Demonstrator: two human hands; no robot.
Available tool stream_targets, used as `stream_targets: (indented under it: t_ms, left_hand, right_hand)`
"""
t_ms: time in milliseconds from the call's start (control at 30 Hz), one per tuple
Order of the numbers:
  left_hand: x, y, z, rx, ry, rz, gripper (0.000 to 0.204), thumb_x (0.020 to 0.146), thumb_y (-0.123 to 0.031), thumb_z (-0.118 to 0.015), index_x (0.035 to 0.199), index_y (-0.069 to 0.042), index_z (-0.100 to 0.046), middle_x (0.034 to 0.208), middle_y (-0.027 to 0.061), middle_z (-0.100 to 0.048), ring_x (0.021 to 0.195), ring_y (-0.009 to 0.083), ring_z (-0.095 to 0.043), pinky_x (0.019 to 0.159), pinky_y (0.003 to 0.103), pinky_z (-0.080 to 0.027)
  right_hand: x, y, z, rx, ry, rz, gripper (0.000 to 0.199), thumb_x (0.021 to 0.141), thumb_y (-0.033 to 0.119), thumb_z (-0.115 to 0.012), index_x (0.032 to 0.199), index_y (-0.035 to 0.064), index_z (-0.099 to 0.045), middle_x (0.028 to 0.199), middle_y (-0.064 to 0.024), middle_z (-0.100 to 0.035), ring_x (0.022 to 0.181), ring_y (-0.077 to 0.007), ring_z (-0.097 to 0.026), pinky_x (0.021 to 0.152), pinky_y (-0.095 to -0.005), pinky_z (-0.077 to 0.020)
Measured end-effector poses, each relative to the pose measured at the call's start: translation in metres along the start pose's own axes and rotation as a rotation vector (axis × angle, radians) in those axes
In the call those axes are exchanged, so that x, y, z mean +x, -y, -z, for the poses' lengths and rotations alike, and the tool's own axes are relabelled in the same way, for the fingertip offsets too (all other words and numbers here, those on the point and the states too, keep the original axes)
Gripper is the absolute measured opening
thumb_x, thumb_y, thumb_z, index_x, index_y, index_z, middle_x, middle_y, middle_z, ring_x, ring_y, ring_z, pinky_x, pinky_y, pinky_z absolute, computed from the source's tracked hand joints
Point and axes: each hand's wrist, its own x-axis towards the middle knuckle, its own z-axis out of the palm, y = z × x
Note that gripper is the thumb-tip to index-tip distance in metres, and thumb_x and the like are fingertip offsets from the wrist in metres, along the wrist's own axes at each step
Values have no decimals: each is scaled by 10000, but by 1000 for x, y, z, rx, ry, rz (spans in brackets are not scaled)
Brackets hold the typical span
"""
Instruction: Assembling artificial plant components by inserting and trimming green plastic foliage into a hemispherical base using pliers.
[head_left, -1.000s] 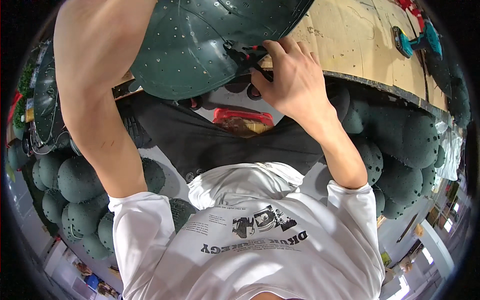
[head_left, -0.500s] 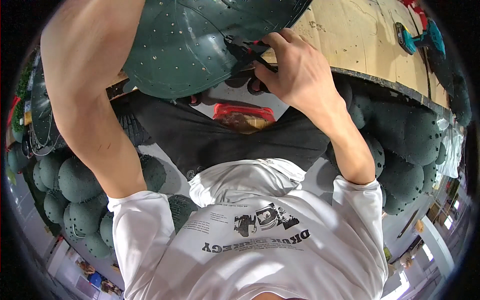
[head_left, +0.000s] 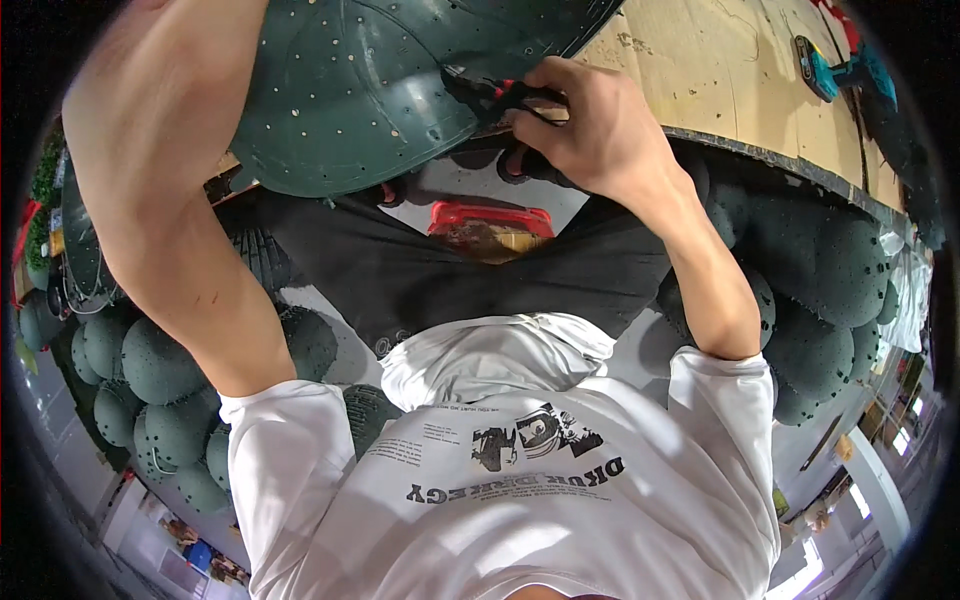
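Observation:
My right hand is closed around the black and red handles of a pair of cutting pliers. The dark jaws of the pliers lie over the inside of a large dark green plastic half-shell, close to its right-hand side. Small pale holes dot the shell, and thin raised lines run across it. It rests at the table's near edge and reaches out over my lap. My left forearm stretches up along the shell's left side; the left hand itself is beyond the top edge of the picture.
A wooden worktable spans the top right, with a teal and black cordless drill on it. Piles of dark green half-shells stand at both sides of me. Below the table, a red crate sits between my legs.
My right hand and the pliers have shifted slightly, and the jaws now show more clearly against the shell. My left arm and the shell have moved a little to the left.

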Motion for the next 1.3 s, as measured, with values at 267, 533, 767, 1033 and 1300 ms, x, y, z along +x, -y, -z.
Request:
stream_targets:
  t_ms: [267,533,767,1033,1300]
  left_hand:
    - [0,9,3,101,-35,37,422,907,-87,-620,1306,46,-647,1136,102,-698,1040,163,-644,928,269,-483]
    - [2,28,12,152,-94,81,378,927,-121,-653,1264,46,-688,1079,89,-721,988,152,-657,893,259,-491]
    - [10,54,23,114,-54,-28,377,935,-253,-716,1211,3,-735,950,41,-715,892,122,-627,829,239,-468]
    - [6,28,12,395,-295,-164,390,947,-144,-665,1316,-22,-697,1081,104,-769,958,161,-703,913,306,-531]
    - [3,11,29,418,-542,-8,413,892,-95,-731,1279,43,-694,1205,156,-740,1071,206,-707,951,303,-537]
  right_hand:
    - [0,-21,0,461,-4,-179,339,908,258,-727,1069,-39,-749,786,-142,-751,722,-191,-717,686,-331,-558]
    - [-52,-55,44,692,-89,-452,368,947,244,-710,1137,-70,-694,862,-96,-719,675,-192,-631,626,-314,-524]
    - [-88,-96,17,1991,302,-446,550,1075,419,-415,1344,-49,-514,1160,-233,-628,912,-356,-662,811,-510,-603]
    - [-91,-107,-20,2148,189,-338,587,1069,454,-419,1401,-22,-506,1325,-262,-599,1138,-409,-619,916,-597,-517]
    - [-105,-96,-21,2062,136,-246,602,1065,480,-414,1420,2,-497,1220,-250,-645,970,-350,-648,772,-449,-535]
